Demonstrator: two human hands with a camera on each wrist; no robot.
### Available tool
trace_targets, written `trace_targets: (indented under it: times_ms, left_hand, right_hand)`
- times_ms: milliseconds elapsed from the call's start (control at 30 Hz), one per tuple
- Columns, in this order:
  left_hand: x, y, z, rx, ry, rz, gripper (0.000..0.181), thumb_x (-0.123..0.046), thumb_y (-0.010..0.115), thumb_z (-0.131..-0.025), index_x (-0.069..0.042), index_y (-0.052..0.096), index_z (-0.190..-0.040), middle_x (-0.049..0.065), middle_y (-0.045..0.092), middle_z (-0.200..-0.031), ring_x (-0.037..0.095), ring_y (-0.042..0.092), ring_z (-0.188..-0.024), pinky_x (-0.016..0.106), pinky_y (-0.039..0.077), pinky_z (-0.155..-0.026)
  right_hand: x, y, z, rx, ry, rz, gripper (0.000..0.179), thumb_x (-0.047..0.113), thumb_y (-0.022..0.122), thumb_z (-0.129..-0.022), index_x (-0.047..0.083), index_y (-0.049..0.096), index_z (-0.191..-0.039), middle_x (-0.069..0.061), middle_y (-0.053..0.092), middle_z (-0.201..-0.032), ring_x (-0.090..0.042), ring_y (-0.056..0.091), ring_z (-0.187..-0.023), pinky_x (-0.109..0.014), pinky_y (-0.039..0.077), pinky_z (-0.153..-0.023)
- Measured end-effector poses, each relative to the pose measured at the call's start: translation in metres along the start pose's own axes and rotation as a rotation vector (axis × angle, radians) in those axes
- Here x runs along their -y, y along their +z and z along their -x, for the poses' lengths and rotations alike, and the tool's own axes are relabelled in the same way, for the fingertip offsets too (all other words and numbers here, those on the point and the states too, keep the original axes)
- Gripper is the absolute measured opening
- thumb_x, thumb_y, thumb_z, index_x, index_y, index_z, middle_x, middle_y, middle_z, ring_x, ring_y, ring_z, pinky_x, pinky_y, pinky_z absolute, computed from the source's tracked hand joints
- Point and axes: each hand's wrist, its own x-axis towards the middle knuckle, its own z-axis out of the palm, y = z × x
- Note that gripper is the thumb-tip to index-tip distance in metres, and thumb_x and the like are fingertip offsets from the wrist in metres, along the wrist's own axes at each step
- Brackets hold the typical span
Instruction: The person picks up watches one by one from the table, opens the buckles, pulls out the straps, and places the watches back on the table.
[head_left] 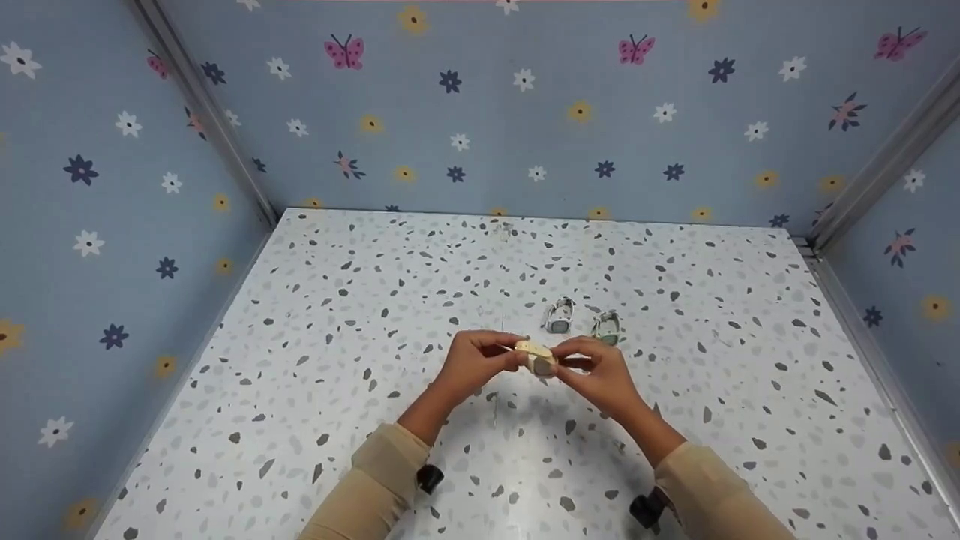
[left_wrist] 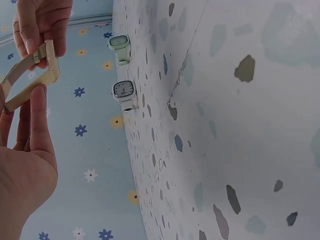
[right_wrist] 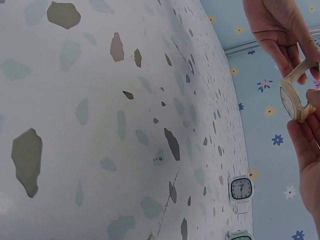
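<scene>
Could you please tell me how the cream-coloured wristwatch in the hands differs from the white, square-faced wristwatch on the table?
The cream-coloured wristwatch is held up, while the white, square-faced wristwatch rests on the speckled white table. In the right wrist view, the cream one's dial slants away; the white one's shows nearly face-on. Both have straps.

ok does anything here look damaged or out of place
Yes: a thin jagged line crosses the speckled tabletop, unlike the flecks around it, perhaps a scratch or crack. Nothing looks wrong with the white watch, green watch, or the cream watch between the left hand and right hand.
</scene>
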Motion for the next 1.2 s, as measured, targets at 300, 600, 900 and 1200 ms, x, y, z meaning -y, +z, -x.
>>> trace_targets:
  times_ms: [300,600,900,1200]
  left_hand:
    - [0.014,0.001,0.000,-0.019,-0.005,-0.037,0.028,-0.005,0.077,-0.083,0.001,0.073,-0.110,0.013,0.072,-0.100,0.026,0.070,-0.081,0.031,0.059,-0.072]
    - [0.035,0.003,-0.002,-0.017,0.008,0.045,0.028,-0.007,0.077,-0.084,0.002,0.072,-0.110,0.013,0.072,-0.104,0.024,0.070,-0.090,0.038,0.059,-0.077]
    - [0.032,0.006,-0.002,0.001,-0.001,0.060,0.025,-0.006,0.076,-0.085,0.002,0.073,-0.108,0.014,0.072,-0.104,0.026,0.069,-0.092,0.038,0.058,-0.079]
    - [0.029,0.007,0.000,0.015,-0.011,-0.028,0.022,-0.005,0.075,-0.085,-0.002,0.074,-0.107,0.009,0.072,-0.103,0.021,0.068,-0.093,0.033,0.058,-0.078]
  right_hand:
    - [-0.008,-0.002,0.005,-0.038,0.104,-0.078,0.017,-0.008,0.073,-0.082,-0.006,0.071,-0.099,-0.016,0.066,-0.098,-0.018,0.066,-0.092,-0.034,0.058,-0.082]
    - [-0.041,0.000,0.013,-0.083,0.144,-0.214,0.018,-0.003,0.077,-0.081,-0.005,0.071,-0.098,-0.017,0.066,-0.097,-0.022,0.066,-0.091,-0.033,0.059,-0.078]
    - [-0.037,-0.001,0.017,-0.044,0.195,-0.247,0.022,-0.007,0.074,-0.082,-0.006,0.069,-0.103,-0.020,0.066,-0.100,-0.033,0.066,-0.095,-0.036,0.058,-0.080]
    - [-0.006,-0.006,0.017,0.020,0.166,-0.214,0.028,-0.008,0.072,-0.083,-0.011,0.065,-0.110,-0.023,0.064,-0.105,-0.034,0.066,-0.098,-0.036,0.057,-0.083]
